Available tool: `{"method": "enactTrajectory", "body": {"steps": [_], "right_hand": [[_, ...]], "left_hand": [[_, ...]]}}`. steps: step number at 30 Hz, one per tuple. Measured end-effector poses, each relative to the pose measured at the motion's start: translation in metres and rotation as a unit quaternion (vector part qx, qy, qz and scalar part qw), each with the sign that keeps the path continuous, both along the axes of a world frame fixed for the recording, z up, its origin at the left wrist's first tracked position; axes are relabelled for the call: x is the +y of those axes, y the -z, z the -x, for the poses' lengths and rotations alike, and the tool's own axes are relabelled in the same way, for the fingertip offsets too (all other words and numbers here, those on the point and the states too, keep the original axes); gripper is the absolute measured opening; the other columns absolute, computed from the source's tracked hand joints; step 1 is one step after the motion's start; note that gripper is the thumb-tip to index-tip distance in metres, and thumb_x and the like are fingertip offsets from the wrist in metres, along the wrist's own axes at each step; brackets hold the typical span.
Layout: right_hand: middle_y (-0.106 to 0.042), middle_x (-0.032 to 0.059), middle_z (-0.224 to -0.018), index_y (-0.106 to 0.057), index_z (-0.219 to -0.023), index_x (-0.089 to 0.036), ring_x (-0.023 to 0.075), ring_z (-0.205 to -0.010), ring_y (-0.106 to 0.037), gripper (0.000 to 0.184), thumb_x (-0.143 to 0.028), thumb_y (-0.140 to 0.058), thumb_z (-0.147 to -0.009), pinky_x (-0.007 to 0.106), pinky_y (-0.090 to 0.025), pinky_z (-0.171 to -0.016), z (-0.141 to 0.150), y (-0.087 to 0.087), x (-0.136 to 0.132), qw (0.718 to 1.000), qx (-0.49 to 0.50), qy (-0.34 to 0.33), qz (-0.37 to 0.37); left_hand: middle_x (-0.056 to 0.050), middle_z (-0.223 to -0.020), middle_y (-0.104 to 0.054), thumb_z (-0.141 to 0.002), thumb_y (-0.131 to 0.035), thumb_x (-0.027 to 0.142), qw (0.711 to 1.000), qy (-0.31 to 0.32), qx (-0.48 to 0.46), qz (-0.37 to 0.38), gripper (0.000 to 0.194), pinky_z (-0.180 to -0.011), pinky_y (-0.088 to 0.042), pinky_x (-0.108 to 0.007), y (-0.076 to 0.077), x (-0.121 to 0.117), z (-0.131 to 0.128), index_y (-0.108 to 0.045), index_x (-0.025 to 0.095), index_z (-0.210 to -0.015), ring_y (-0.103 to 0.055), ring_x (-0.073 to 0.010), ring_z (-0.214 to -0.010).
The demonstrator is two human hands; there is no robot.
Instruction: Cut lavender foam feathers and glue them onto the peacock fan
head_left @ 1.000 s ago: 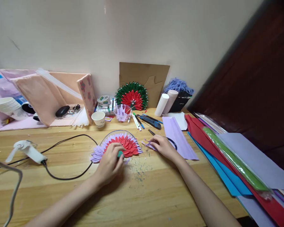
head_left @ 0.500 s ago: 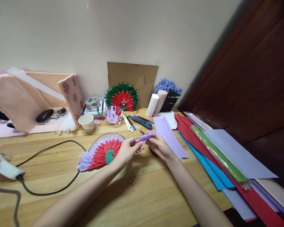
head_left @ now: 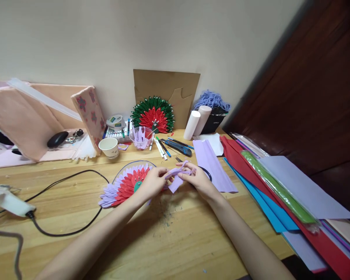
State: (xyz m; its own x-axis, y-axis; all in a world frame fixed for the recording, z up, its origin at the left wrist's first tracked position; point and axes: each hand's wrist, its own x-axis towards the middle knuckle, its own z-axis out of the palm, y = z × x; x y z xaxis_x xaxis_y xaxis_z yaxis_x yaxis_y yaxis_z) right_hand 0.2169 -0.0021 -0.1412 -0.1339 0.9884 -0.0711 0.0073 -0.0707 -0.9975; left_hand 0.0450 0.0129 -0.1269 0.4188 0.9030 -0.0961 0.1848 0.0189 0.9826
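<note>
Thin strips of purple crepe paper (head_left: 175, 186) hang between my two hands, above the wooden table. My left hand (head_left: 156, 180) pinches the strips from the left, its fingers closed. From the right, my right hand (head_left: 197, 177) grips them between thumb and fingers. Beside my left wrist lies a paper peacock (head_left: 122, 190) with purple and red feathers and a green body, partly covered by my forearm. Scissors (head_left: 205, 171) with dark handles rest on the table, partly hidden behind my right hand. A wider sheet of purple crepe paper (head_left: 211, 167) lies just right of it.
Behind my hands are a utility knife (head_left: 177, 147), markers (head_left: 160, 148), a paper cup (head_left: 109, 148) and a clear bowl (head_left: 141, 138) of purple scraps. A green-and-red peacock (head_left: 153, 114) leans on cardboard (head_left: 166, 83). Coloured papers (head_left: 280, 186) lie right; a glue gun (head_left: 10, 200) with a cable lies left.
The purple strips have spread apart, and a wider end now hangs below my fingers. My hands stay close together. The whole view has shifted slightly.
</note>
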Motion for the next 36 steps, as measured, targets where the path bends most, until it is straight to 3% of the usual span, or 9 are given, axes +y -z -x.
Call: {"method": "enactTrajectory", "body": {"steps": [6,13,21,24,27,30,32,34,36], "right_hand": [[-0.065,0.0003,-0.077,-0.057,-0.096,-0.018,0.0168,-0.076,-0.064,0.039,-0.028,-0.072,-0.062,0.031,-0.047,-0.076,0.000,0.003,0.001,0.996,0.075,-0.031,0.026],[-0.066,0.0017,-0.078,-0.058,-0.088,-0.016,0.0164,-0.075,-0.063,0.033,-0.028,-0.072,-0.061,0.030,-0.047,-0.074,0.001,-0.002,-0.002,1.000,0.012,-0.024,0.000],[-0.064,-0.0020,-0.065,-0.056,-0.086,-0.017,0.0135,-0.062,-0.062,0.036,-0.029,-0.075,-0.059,0.026,-0.048,-0.064,0.001,-0.005,-0.001,1.000,0.004,0.009,0.005],[-0.067,0.0007,-0.071,-0.057,-0.091,-0.017,0.0144,-0.067,-0.064,0.037,-0.033,-0.073,-0.062,0.027,-0.050,-0.065,0.000,-0.003,0.000,0.999,0.029,0.012,0.010],[-0.069,0.0040,-0.079,-0.058,-0.094,-0.016,0.0139,-0.071,-0.064,0.036,-0.035,-0.070,-0.066,0.026,-0.050,-0.068,-0.002,-0.001,0.001,0.999,0.039,0.027,0.013],[-0.069,0.0051,-0.080,-0.060,-0.093,-0.017,0.0136,-0.072,-0.064,0.034,-0.037,-0.070,-0.067,0.026,-0.050,-0.069,-0.004,0.002,0.002,0.998,0.046,0.031,0.017],[-0.069,0.0056,-0.080,-0.061,-0.091,-0.017,0.0137,-0.070,-0.064,0.033,-0.039,-0.069,-0.067,0.026,-0.050,-0.069,-0.003,0.004,0.003,0.998,0.043,0.030,0.018],[-0.069,0.0058,-0.079,-0.062,-0.089,-0.017,0.0139,-0.070,-0.063,0.033,-0.040,-0.069,-0.067,0.027,-0.050,-0.069,-0.004,0.004,0.005,0.999,0.033,0.031,0.011],[-0.069,0.0058,-0.077,-0.062,-0.087,-0.016,0.0141,-0.069,-0.063,0.032,-0.042,-0.068,-0.068,0.027,-0.050,-0.069,-0.009,0.003,0.008,0.999,0.014,0.043,-0.006]], "left_hand": [[-0.002,-0.060,-0.061,-0.078,-0.045,0.040,0.999,-0.027,-0.032,0.030,0.031,-0.057,-0.042,-0.025,0.000,0.002,-0.003,-0.062,0.016,-0.069,-0.054,-0.0128,-0.054],[-0.006,-0.071,-0.065,-0.067,-0.065,0.042,0.998,-0.061,-0.017,0.013,0.033,-0.056,-0.043,-0.025,-0.004,-0.001,-0.002,-0.063,0.011,-0.079,-0.056,-0.0126,-0.058],[-0.001,-0.058,-0.062,-0.067,-0.064,0.041,0.988,-0.077,-0.104,0.087,0.030,-0.053,-0.043,-0.024,-0.004,0.004,0.000,-0.061,0.011,-0.070,-0.053,-0.0097,-0.050],[-0.001,-0.056,-0.061,-0.068,-0.063,0.041,0.991,-0.086,-0.090,0.057,0.030,-0.051,-0.042,-0.023,-0.006,0.007,0.005,-0.062,0.012,-0.069,-0.053,-0.0103,-0.049],[-0.001,-0.058,-0.063,-0.069,-0.062,0.039,0.986,-0.145,-0.072,-0.028,0.027,-0.051,-0.042,-0.023,-0.017,0.023,0.021,-0.063,0.013,-0.072,-0.056,-0.0116,-0.050],[-0.004,-0.064,-0.066,-0.073,-0.058,0.035,0.954,-0.249,-0.011,-0.170,0.023,-0.054,-0.044,-0.024,-0.032,0.054,0.043,-0.063,0.013,-0.081,-0.060,-0.0145,-0.057],[-0.006,-0.075,-0.068,-0.079,-0.050,0.029,0.895,-0.325,0.106,-0.288,0.022,-0.061,-0.046,-0.025,-0.038,0.078,0.056,-0.061,0.014,-0.092,-0.063,-0.0154,-0.067],[-0.007,-0.083,-0.068,-0.084,-0.042,0.022,0.824,-0.327,0.301,-0.351,0.027,-0.068,-0.046,-0.026,-0.039,0.099,0.062,-0.057,0.016,-0.104,-0.063,-0.0163,-0.075],[-0.009,-0.087,-0.068,-0.081,-0.043,0.017,0.806,-0.312,0.356,-0.356,0.025,-0.071,-0.045,-0.030,-0.038,0.112,0.061,-0.060,0.016,-0.099,-0.063,-0.0207,-0.081]]}}
